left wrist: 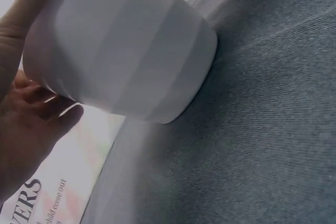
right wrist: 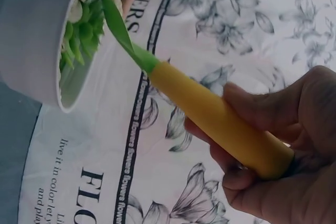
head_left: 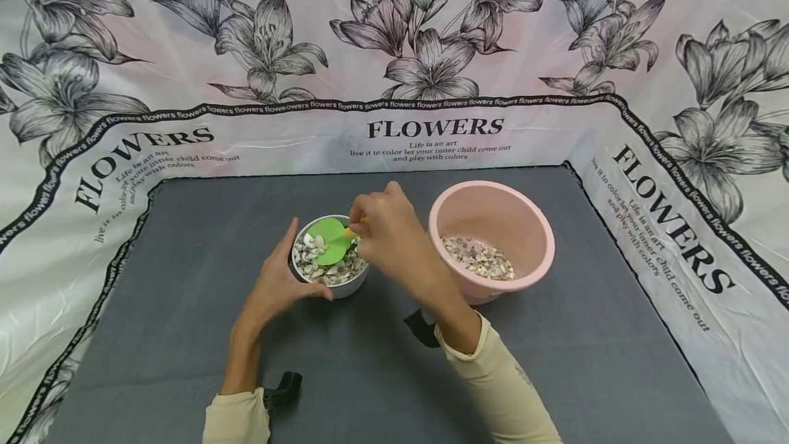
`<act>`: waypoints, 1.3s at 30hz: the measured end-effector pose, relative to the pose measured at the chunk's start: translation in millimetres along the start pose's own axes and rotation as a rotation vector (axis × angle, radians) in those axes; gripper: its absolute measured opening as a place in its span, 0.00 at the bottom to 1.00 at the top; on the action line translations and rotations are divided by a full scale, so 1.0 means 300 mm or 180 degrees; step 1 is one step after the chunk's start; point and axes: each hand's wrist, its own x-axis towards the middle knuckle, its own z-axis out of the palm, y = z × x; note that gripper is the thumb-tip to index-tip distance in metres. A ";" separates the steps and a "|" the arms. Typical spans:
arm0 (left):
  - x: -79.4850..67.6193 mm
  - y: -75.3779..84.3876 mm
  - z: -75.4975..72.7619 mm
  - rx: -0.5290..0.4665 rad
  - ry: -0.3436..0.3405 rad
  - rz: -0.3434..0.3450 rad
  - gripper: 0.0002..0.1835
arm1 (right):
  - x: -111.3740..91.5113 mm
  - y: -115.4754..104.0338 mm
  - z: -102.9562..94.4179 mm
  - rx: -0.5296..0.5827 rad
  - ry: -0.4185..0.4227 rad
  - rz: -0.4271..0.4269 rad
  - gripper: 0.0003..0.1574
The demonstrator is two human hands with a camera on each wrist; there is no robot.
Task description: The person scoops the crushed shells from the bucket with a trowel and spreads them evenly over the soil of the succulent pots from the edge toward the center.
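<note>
A white plant pot (head_left: pixel 353 286) stands on the grey cloth, filled with pale stone or shell chips (head_left: pixel 345 271). Green succulent leaves (right wrist: pixel 86 35) show inside it in the right wrist view. My left hand (head_left: pixel 280 283) holds the pot from its left side, thumb at the front; the left wrist view shows the fingers round the ribbed wall (left wrist: pixel 126 45). My right hand (head_left: pixel 394 238) grips the yellow handle of a small garden trowel (right wrist: pixel 220 119). Its green blade (head_left: pixel 331 242) lies over the chips, partly covering them and the plant.
To the right of the pot stands a pink tub (head_left: pixel 493 214) with more chips (head_left: pixel 481 259) on its bottom. The right forearm passes close to its near left side. Flower-printed cloth (head_left: pixel 431 139) borders the grey cloth (head_left: pixel 345 375) at the back and sides.
</note>
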 end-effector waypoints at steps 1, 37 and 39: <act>-0.001 -0.001 -0.001 0.0010 -0.0003 0.0007 0.80 | -0.002 -0.007 0.005 -0.0072 0.0069 -0.0095 0.08; -0.036 0.007 -0.007 0.0293 0.0211 0.0063 0.63 | -0.116 0.101 -0.152 0.0398 0.0854 0.0139 0.06; -0.039 0.010 -0.014 0.0255 0.0179 0.0157 0.68 | -0.130 0.127 -0.182 0.0452 0.0975 0.0270 0.05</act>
